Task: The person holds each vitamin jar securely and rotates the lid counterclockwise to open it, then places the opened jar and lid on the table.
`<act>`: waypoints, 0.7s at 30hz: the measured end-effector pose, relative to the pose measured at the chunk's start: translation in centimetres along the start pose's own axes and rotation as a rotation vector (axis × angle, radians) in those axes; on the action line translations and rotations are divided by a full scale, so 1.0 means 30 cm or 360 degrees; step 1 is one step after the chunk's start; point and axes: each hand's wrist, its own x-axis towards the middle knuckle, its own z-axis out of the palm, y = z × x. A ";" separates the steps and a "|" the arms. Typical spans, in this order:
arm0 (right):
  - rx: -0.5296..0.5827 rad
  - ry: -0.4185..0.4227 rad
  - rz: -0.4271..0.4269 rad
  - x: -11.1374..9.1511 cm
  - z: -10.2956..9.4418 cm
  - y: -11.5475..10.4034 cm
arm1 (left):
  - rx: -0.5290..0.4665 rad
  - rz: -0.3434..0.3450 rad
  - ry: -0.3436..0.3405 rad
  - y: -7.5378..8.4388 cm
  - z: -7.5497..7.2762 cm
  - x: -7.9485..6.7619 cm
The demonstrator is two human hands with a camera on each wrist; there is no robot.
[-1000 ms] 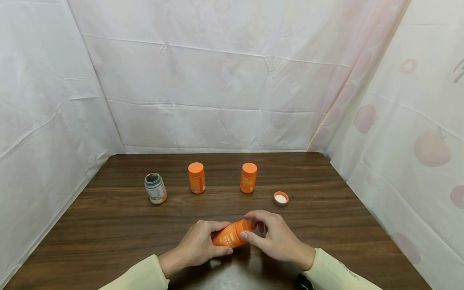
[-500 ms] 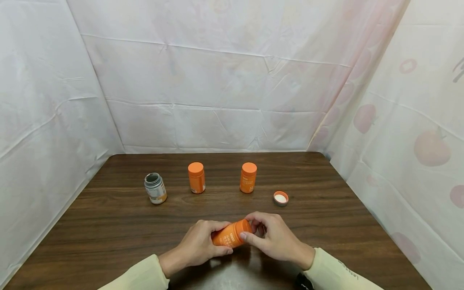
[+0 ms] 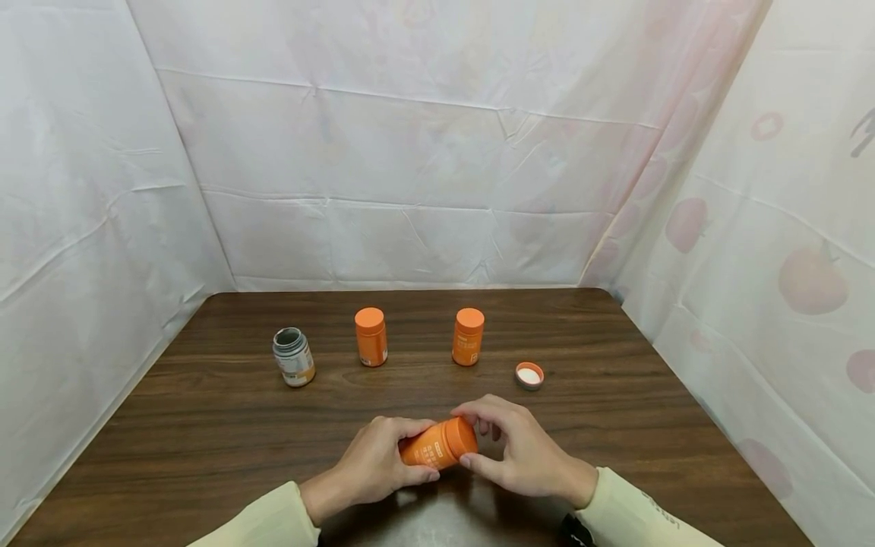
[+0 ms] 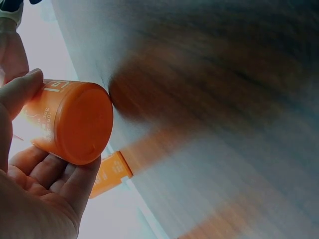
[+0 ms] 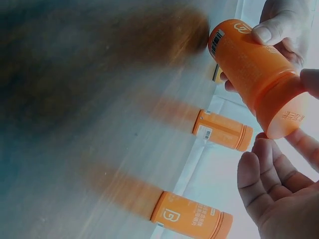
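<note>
My left hand (image 3: 376, 460) grips the body of an orange bottle (image 3: 427, 447), which leans with its orange cap (image 3: 462, 436) up and to the right. Thumb and forefinger of my right hand (image 3: 522, 448) pinch that cap from opposite sides, while the other fingers are bent beside it. The left wrist view shows the round base of the bottle (image 4: 84, 124) low over the table. From the right wrist, raised lettering shows on the cap's top (image 5: 286, 117), and the cap sits on the bottle.
Two upright capped orange bottles, one left (image 3: 371, 338) and one right (image 3: 468, 337), stand farther back. A grey open-mouthed bottle (image 3: 295, 358) is at the left. An upturned cap (image 3: 529, 375) with a white inside lies right. White sheeting (image 3: 410, 175) surrounds the wooden table (image 3: 205, 425).
My right thumb and forefinger have shifted round the cap, the forefinger to the left and the thumb slightly downward. The bottle stays in my left hand, almost unmoved.
</note>
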 end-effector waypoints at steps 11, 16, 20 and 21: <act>0.0024 -0.0028 -0.0082 -0.003 -0.003 0.007 | 0.0014 0.0011 0.0004 -0.003 -0.001 0.001; 0.0040 -0.0045 -0.0069 -0.003 -0.004 0.004 | 0.0013 0.0002 0.0002 -0.004 -0.001 0.001; 0.0012 -0.0038 -0.0034 -0.004 -0.001 0.001 | 0.0013 -0.0011 0.0004 -0.006 0.001 0.000; 0.0003 -0.0031 -0.0023 -0.005 0.000 0.001 | 0.0014 -0.0014 0.0006 -0.006 0.001 0.000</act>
